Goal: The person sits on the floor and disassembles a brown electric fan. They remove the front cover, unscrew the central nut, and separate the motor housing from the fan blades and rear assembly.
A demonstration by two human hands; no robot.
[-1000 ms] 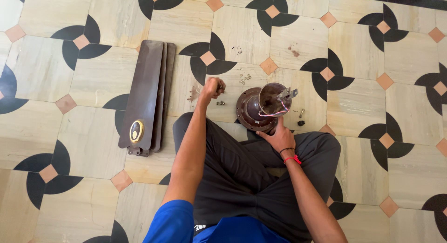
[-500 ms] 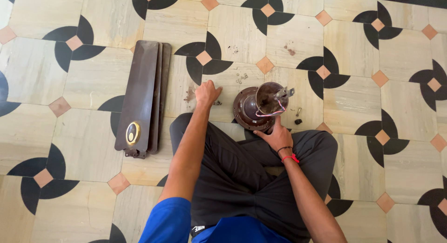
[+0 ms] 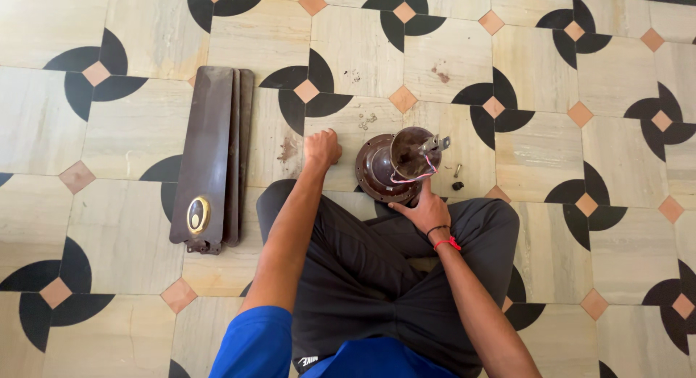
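I sit cross-legged on a patterned tile floor. A brown ceiling fan motor [image 3: 373, 168] stands in front of my knees, its shaft [image 3: 435, 142] pointing up and pink and white wires [image 3: 415, 176] hanging from it. My right hand [image 3: 426, 210], with a red thread at the wrist, grips the motor's near rim. To the left of the motor, my left hand [image 3: 321, 147] presses down on the floor with its fingers curled. Whatever lies under it is hidden.
Three brown fan blades [image 3: 206, 153] lie stacked on the floor at the left, one with an oval gold badge [image 3: 196, 214]. Small loose screws [image 3: 366, 121] lie beyond the motor. A bolt and a dark small part [image 3: 457, 179] lie at its right.
My left hand came down from a raised fist to the floor and curled its fingers over the spot where small screws lay. The right hand stayed on the motor.
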